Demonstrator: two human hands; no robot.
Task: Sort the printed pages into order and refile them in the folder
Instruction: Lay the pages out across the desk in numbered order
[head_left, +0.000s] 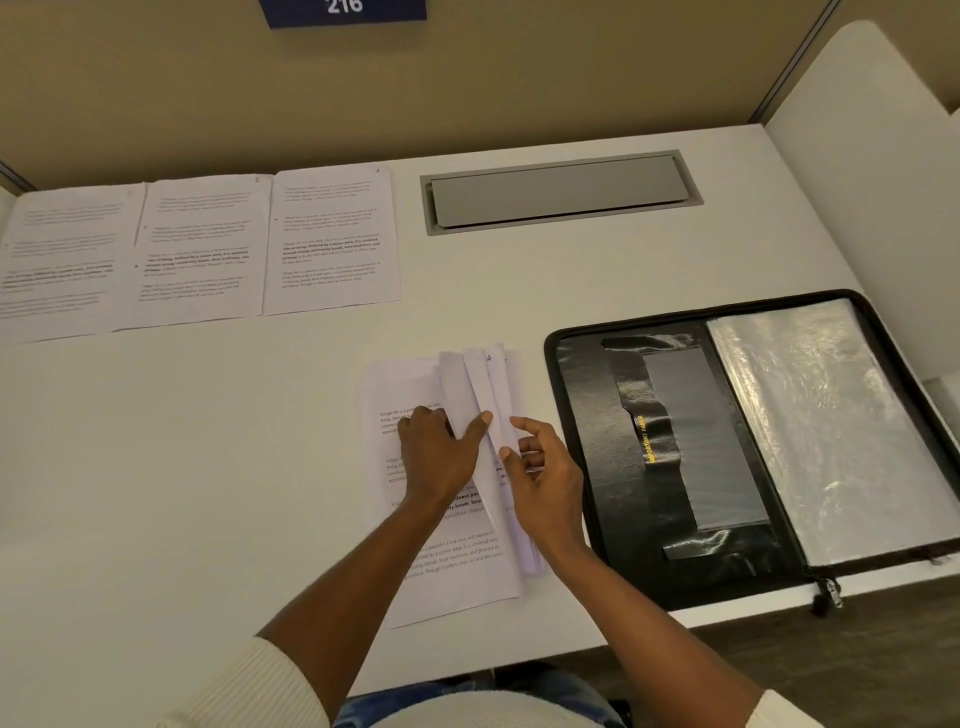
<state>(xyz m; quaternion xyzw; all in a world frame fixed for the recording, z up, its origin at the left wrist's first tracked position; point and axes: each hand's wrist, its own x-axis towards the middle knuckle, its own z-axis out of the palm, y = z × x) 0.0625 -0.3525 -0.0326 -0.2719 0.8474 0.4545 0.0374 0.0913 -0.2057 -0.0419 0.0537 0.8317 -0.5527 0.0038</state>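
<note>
1. Your left hand (441, 452) lies with straight, slightly spread fingers, pressing the stack of pages (447, 577) onto the tabletop (208, 467). Your right hand (548, 486) seems to pinch the stack's raised sheets between thumb and curled fingers.
2. If this pinch loosens, the sheets may fall back and you lose your place.
3. Three laid-out pages (208, 249) lie in a row at the far left. The open folder (582, 415) lies just right of the stack.
4. The folder reads "IMPORTANT PAPER", and the sign (345, 8) reads "216".
</note>
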